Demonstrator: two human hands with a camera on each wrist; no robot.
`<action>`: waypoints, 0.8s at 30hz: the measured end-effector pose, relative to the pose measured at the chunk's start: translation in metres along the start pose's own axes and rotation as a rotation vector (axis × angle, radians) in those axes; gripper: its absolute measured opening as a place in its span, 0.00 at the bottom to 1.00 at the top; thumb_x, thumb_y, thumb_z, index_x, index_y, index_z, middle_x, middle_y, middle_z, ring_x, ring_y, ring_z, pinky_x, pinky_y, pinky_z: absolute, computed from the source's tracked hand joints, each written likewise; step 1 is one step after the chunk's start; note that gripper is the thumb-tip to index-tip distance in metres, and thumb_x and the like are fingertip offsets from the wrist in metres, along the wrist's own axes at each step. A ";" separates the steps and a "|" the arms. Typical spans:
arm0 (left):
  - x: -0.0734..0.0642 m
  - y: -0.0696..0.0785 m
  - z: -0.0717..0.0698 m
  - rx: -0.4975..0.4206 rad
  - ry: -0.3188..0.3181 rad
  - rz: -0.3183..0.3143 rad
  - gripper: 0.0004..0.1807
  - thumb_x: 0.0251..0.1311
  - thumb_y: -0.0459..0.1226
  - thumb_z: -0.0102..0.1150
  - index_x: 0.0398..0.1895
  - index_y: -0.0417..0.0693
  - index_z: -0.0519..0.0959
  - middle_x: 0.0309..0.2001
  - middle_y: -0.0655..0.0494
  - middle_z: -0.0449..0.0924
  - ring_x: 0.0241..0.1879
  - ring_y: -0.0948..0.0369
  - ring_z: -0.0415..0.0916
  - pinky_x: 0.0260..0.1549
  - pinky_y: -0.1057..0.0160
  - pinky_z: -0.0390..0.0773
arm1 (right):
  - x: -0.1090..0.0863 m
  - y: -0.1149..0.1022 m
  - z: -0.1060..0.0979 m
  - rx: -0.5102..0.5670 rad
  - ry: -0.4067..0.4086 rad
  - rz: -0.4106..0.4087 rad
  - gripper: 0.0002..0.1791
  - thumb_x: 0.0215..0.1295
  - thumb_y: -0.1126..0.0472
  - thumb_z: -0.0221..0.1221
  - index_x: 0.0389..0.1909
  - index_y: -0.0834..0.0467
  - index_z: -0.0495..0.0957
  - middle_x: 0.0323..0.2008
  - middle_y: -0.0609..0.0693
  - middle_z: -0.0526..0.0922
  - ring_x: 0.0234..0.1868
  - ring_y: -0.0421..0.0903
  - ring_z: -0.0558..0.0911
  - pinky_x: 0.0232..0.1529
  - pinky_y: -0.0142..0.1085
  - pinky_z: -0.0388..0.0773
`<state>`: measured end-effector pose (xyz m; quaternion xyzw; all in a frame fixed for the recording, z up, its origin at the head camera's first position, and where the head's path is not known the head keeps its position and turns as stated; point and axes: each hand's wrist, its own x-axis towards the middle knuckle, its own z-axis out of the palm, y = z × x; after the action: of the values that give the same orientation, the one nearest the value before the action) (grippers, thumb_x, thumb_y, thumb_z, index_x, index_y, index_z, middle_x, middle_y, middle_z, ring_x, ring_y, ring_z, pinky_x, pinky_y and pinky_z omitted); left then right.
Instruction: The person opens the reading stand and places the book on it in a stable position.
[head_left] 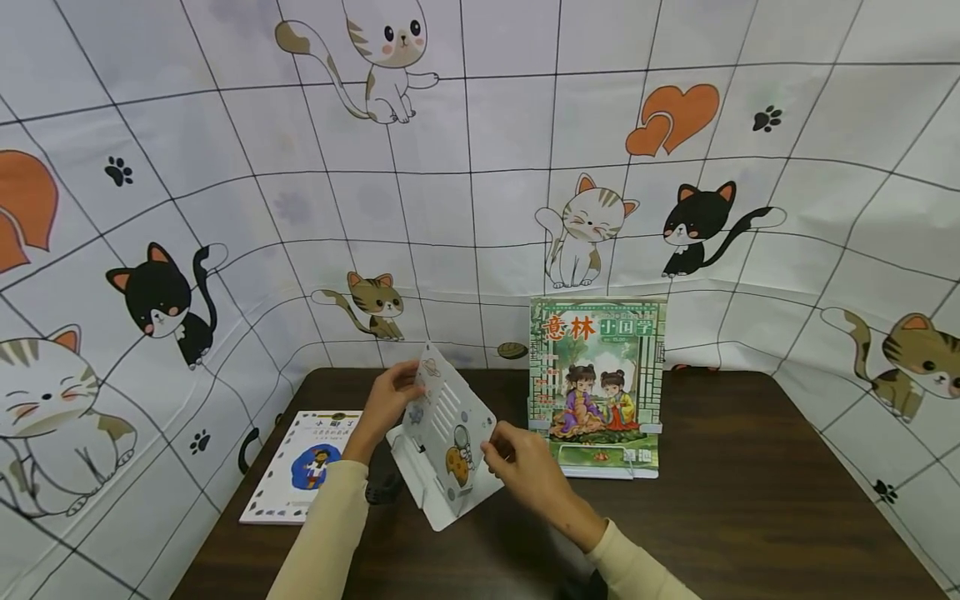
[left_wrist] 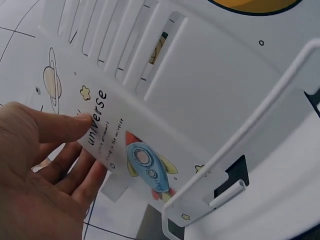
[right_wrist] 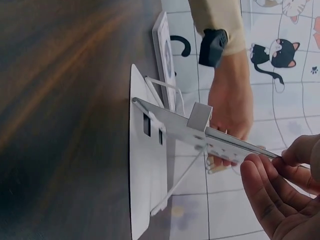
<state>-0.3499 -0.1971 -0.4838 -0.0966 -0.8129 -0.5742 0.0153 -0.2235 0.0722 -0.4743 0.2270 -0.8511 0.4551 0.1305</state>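
A white folding book stand (head_left: 438,425) with a space print and slots stands tilted over the dark table, its plate raised from the base (right_wrist: 145,175). My left hand (head_left: 387,407) pinches the plate's upper left edge. In the left wrist view, that thumb (left_wrist: 70,126) presses beside the word "universe", with the fingers behind the plate. My right hand (head_left: 531,469) pinches the plate's right edge between thumb and forefinger. A bent wire prop (left_wrist: 240,130) links plate and base, as the left wrist view shows.
A green-bordered magazine (head_left: 600,367) stands upright on another stand at the back right. To the left, a white book (head_left: 273,492) lies flat on the dark table (head_left: 735,500). A cat-printed cloth (head_left: 510,192) hangs behind and around.
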 end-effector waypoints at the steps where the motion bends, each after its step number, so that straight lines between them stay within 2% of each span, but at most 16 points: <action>1: 0.000 0.000 0.000 -0.001 0.014 -0.004 0.31 0.75 0.31 0.61 0.79 0.39 0.67 0.73 0.33 0.70 0.74 0.39 0.69 0.71 0.43 0.74 | 0.001 0.001 -0.001 -0.001 0.008 0.001 0.09 0.73 0.65 0.65 0.31 0.54 0.80 0.24 0.46 0.87 0.25 0.32 0.81 0.26 0.27 0.78; 5: -0.002 -0.002 -0.001 0.000 0.067 -0.016 0.31 0.74 0.30 0.62 0.78 0.38 0.68 0.71 0.34 0.71 0.72 0.39 0.71 0.70 0.43 0.76 | 0.007 0.005 -0.006 -0.010 0.034 0.021 0.10 0.73 0.66 0.65 0.30 0.54 0.78 0.23 0.45 0.86 0.23 0.32 0.80 0.24 0.27 0.76; 13: -0.003 -0.004 -0.002 0.034 0.189 -0.036 0.29 0.70 0.29 0.65 0.73 0.33 0.70 0.64 0.31 0.77 0.64 0.39 0.77 0.64 0.46 0.79 | 0.025 0.015 -0.014 -0.092 0.083 0.050 0.11 0.73 0.66 0.64 0.30 0.55 0.77 0.23 0.46 0.85 0.22 0.34 0.80 0.23 0.28 0.73; 19: -0.009 -0.004 -0.005 0.075 0.242 -0.051 0.29 0.69 0.31 0.68 0.70 0.34 0.72 0.60 0.33 0.79 0.60 0.41 0.79 0.59 0.48 0.81 | 0.041 0.018 -0.021 -0.130 0.091 0.050 0.09 0.74 0.67 0.62 0.31 0.59 0.78 0.24 0.51 0.86 0.21 0.41 0.86 0.21 0.29 0.74; 24: -0.014 -0.005 -0.006 0.099 0.275 -0.074 0.30 0.68 0.34 0.69 0.70 0.35 0.72 0.59 0.34 0.80 0.59 0.43 0.79 0.54 0.52 0.81 | 0.054 0.020 -0.023 -0.191 0.054 0.099 0.09 0.75 0.67 0.63 0.32 0.60 0.77 0.24 0.51 0.83 0.20 0.40 0.79 0.21 0.30 0.70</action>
<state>-0.3379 -0.2064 -0.4884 0.0139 -0.8336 -0.5412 0.1097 -0.2801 0.0863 -0.4528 0.1588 -0.8969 0.3839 0.1518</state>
